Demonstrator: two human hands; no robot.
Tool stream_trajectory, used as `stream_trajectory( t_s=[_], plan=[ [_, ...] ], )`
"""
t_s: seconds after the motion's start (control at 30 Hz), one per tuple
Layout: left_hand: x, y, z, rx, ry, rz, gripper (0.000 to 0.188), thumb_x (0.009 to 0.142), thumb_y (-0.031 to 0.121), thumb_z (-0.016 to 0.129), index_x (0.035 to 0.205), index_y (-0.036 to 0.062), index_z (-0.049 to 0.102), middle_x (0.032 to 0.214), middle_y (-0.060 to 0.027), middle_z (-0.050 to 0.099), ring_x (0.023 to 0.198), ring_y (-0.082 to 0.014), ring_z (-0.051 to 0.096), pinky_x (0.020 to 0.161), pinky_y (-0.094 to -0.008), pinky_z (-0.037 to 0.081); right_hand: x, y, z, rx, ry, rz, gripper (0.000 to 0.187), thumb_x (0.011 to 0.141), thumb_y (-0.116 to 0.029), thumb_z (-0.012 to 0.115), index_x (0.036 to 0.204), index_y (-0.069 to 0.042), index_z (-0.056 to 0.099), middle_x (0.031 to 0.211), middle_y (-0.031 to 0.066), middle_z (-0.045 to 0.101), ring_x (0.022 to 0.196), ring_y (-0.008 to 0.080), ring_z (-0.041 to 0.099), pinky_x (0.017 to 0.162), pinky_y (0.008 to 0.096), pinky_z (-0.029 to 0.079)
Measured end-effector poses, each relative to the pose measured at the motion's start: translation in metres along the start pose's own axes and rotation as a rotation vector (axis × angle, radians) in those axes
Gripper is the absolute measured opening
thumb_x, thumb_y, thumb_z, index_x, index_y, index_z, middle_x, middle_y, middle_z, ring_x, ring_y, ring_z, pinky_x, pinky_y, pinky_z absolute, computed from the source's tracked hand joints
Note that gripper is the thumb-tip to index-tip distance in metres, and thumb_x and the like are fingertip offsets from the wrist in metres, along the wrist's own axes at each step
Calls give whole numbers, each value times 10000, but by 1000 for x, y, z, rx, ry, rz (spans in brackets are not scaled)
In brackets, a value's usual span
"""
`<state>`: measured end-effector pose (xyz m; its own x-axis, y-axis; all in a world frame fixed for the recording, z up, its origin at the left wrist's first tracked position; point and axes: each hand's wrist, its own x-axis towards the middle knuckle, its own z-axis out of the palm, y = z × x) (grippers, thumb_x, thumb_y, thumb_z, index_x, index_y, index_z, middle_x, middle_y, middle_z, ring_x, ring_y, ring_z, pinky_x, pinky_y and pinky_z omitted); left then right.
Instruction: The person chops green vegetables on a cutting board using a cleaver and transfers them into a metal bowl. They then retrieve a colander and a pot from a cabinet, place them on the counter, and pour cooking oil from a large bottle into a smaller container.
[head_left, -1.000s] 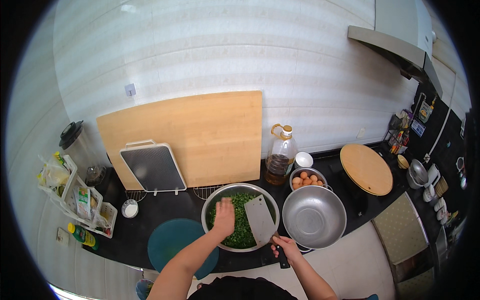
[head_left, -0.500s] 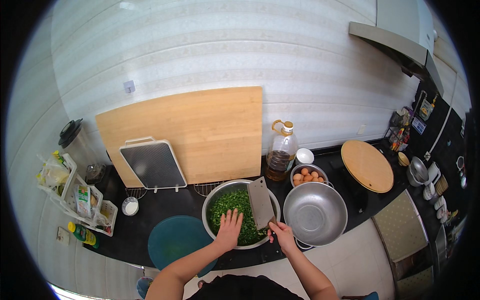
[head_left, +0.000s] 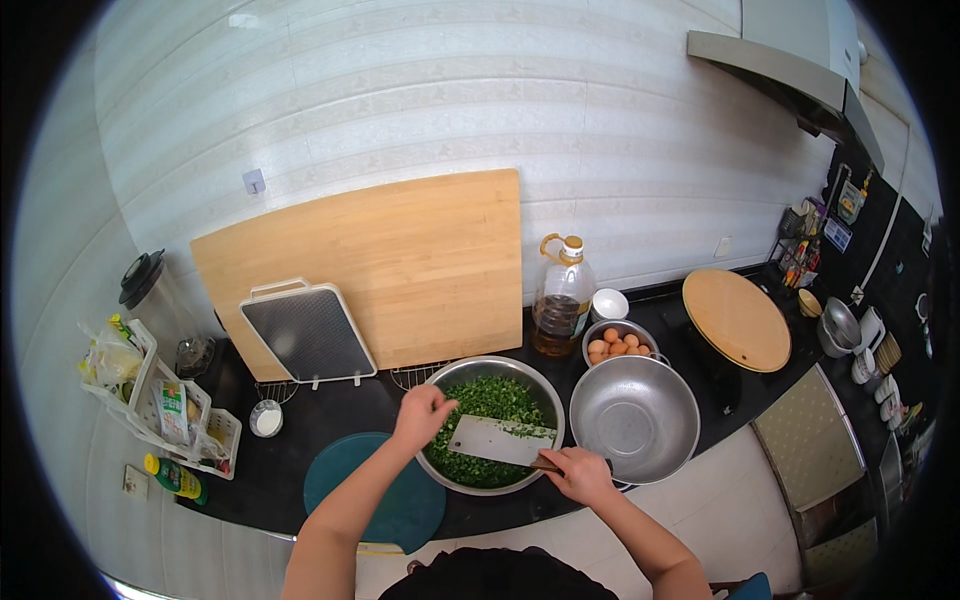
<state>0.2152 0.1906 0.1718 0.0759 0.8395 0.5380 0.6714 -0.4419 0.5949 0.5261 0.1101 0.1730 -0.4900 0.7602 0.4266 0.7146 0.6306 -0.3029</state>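
Note:
A wide steel bowl (head_left: 556, 398) holds finely chopped greens (head_left: 492, 398). Over the bowl, a broad cleaver (head_left: 490, 440) lies roughly level, its blade pointing left with green bits on its surface. My right hand (head_left: 582, 475) grips its wooden handle at the bowl's right front rim. By the left rim is my left hand (head_left: 424, 412), raised, with its fingers curled together; whether anything is between them is hidden. An empty-looking steel basin (head_left: 634, 420) stands close by on the right, and a teal round board (head_left: 365, 490) lies at the left under my left forearm.
Behind the basin are a bowl of eggs (head_left: 617, 345), a white bowl (head_left: 609, 304) and an oil jug (head_left: 563, 300). A big wooden board (head_left: 430, 260) and a smaller dark board (head_left: 308, 333) lean on the wall. Left are a small bowl of white stuff (head_left: 266, 419) and a rack (head_left: 165, 400).
My left hand has lifted from the greens to the left rim, its spread fingers now curled. The cleaver has swung from upright-pointing to lying leftward across the bowl, with green bits on it.

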Motion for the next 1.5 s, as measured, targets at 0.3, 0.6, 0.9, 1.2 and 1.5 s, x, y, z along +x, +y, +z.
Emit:
stream_trajectory(
  t_s=[0.3, 0.6, 0.9, 1.2, 1.5],
  plan=[
    [-6, 26, 45, 178, -309, 186, 634, 611, 437, 766, 993, 8, 499, 1184, -215, 462, 1194, -393, 356, 1003, -504, 240, -4, -4, 8, -17, 4, -159, 365, 692, -174, 680, 1052, -166, 621, 704, 18, 568, 625, 206, 578, 538, 333, 472],
    [-2, 33, 46, 129, -364, 347, 715, 616, 487, 751, 1055, -12, 488, 1184, -208, 470, 1107, -378, 428, 952, -476, 303, -2, -13, 8, -22, -69, -183, 344, 756, -189, 629, 1100, -199, 605, 728, 23, 560, 648, 203, 584, 563, 323, 470],
    [-5, 45, 48, 144, -398, 325, 720, 680, 440, 717, 1142, -49, 463, 1242, -229, 442, 1156, -375, 413, 1001, -450, 295, -4, -12, 14, -47, -52, -230, 356, 759, -185, 628, 1113, -217, 604, 737, 17, 550, 628, 190, 570, 533, 317, 466],
    [-4, 53, 54, 83, -363, 292, 818, 672, 478, 711, 1207, -63, 410, 1291, -248, 395, 1182, -391, 385, 1021, -463, 271, -5, -13, 18, -20, -20, -265, 337, 757, -184, 628, 1091, -225, 612, 726, 9, 539, 615, 187, 562, 513, 310, 451],
    [-7, 63, 57, 100, -340, 213, 855, 690, 456, 706, 1267, -66, 352, 1340, -247, 345, 1203, -370, 376, 1012, -445, 288, -7, -15, 13, -11, -13, -275, 335, 750, -179, 632, 1082, -219, 616, 703, 5, 521, 602, 187, 556, 521, 305, 448]
  ],
)
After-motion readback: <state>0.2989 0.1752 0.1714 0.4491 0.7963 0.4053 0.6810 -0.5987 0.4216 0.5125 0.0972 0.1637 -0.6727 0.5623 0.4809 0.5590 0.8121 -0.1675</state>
